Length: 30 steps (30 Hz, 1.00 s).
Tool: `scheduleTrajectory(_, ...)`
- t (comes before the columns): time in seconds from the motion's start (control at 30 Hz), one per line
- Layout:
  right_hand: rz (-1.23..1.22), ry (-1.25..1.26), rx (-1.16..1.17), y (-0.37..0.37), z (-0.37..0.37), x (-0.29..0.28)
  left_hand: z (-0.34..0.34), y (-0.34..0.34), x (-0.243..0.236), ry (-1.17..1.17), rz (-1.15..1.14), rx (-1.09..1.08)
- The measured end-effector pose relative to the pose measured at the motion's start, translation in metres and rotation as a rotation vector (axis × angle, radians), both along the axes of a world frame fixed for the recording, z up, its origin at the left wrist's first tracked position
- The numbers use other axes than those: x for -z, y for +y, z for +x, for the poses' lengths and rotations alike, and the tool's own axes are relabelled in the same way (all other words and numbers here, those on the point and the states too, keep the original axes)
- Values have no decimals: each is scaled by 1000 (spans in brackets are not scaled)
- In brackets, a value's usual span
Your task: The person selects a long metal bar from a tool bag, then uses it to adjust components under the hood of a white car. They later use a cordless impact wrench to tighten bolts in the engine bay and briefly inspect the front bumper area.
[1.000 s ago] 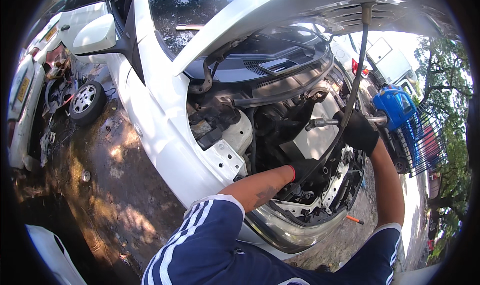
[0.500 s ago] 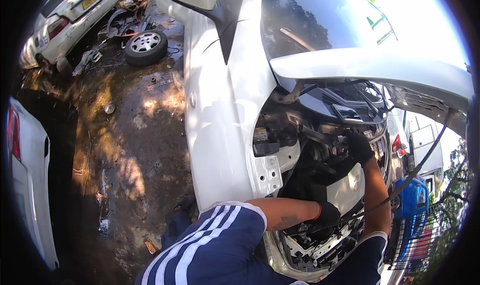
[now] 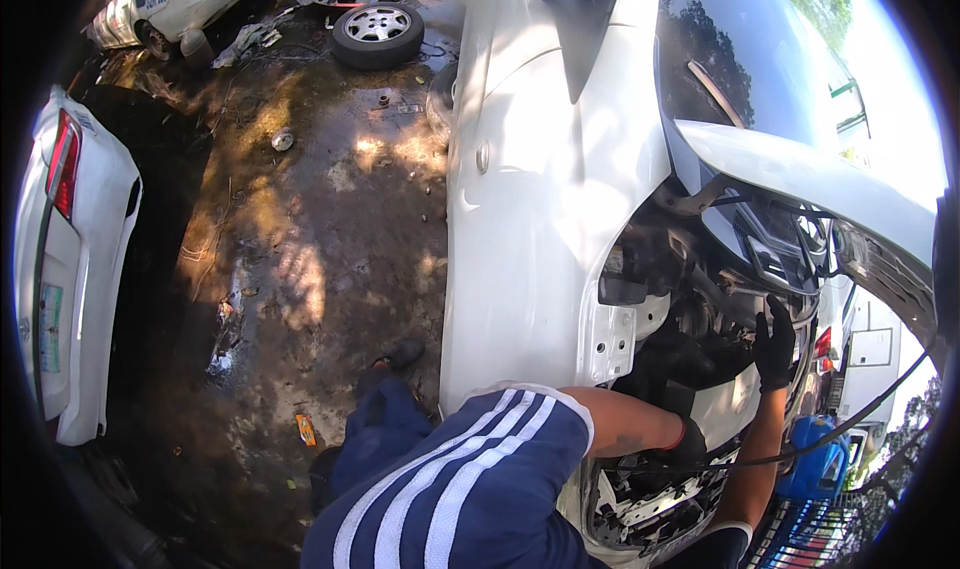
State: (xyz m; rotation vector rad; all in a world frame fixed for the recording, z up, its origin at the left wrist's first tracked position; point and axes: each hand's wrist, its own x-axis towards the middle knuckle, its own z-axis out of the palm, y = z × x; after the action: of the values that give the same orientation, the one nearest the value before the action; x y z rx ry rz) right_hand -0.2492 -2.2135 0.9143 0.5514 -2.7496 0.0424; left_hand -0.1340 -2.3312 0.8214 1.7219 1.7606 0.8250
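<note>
A white car [image 3: 520, 299] stands in front of me with its hood [image 3: 800, 159] raised over the engine bay. My right hand [image 3: 772, 347], in a black glove, is over the far part of the bay. Its fingers stretch up and apart, with nothing visible in them, beside a blurred light metal part. Lower down, my left hand [image 3: 688, 443], also in a black glove, reaches in by the near edge of a silver-grey engine cover [image 3: 728, 405]. The left fingers are hidden among dark parts. A thin dark cable [image 3: 800, 451] crosses in front of my right forearm.
Along the left stands the tail of another white car [image 3: 95, 259]. Behind it are a third white car [image 3: 175, 14] and a loose wheel [image 3: 376, 37] lying on the stained ground [image 3: 330, 219]. A blue vehicle [image 3: 815, 459] is off to the right.
The view has swung left, so the car sits further right in it. My right hand's fingers have opened and spread; before, they were curled near the metal part. The left hand stays low in the bay.
</note>
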Motion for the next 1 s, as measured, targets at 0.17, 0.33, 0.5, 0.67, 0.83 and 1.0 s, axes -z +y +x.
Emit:
scheduleTrajectory(0.17, -9, 12, 306, 48, 182, -12, 0, -4, -9, 20, -47, 93)
scheduleTrajectory(0.33, -305, 27, 1059, 70, 478, 43, -3, -19, -12, 12, -59, 83)
scheduleTrajectory(0.5, -761, 88, 1706, -50, 775, 141, 4, -2, -2, 122, 138, -31)
scheduleTrajectory(0.67, -548, -291, 2115, -333, 848, 259, -1, -42, -6, 322, 546, -350)
scheduleTrajectory(0.83, -1909, 137, 2234, -546, 911, 405, -17, -156, -5, 87, 147, -187)
scheduleTrajectory(1.0, -2477, 142, 2167, -668, 852, 367, 31, -184, 13, 604, -34, -258)
